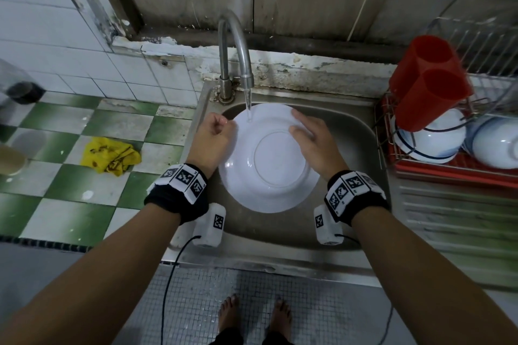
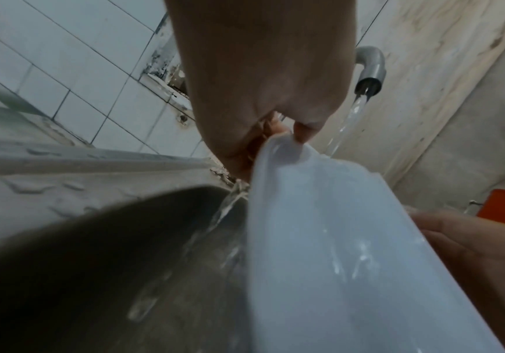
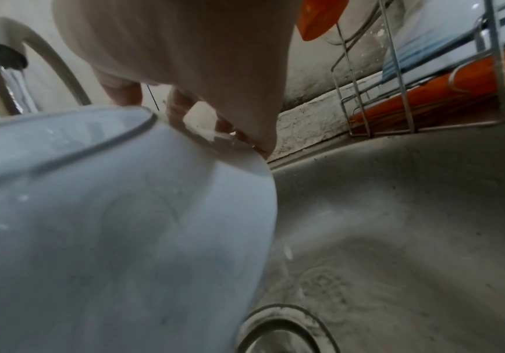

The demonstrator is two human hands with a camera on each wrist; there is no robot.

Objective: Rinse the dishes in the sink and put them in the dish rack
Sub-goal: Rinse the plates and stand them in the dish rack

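White plate point(image 1: 269, 159) underside-up, tilted over sink point(image 1: 356, 131), under running water.

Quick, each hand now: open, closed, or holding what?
Left hand: pinches the plate rim.
Right hand: open, fingers flat on the plate.

Both forearms reached toward 12 o'clock; left hand point(image 1: 210, 139) curled in a pinching grip, right hand point(image 1: 311, 139) lay flat-fingered

You see a glossy, smooth white ceramic plate point(image 1: 269, 159), wet. The sink point(image 1: 356, 131) is brushed, matt stainless steel; the tap point(image 1: 234, 45) is dull metal. The dish rack point(image 1: 389, 126) is thin metal wire over red plastic. The yellow rag point(image 1: 110, 155) is crumpled cloth.
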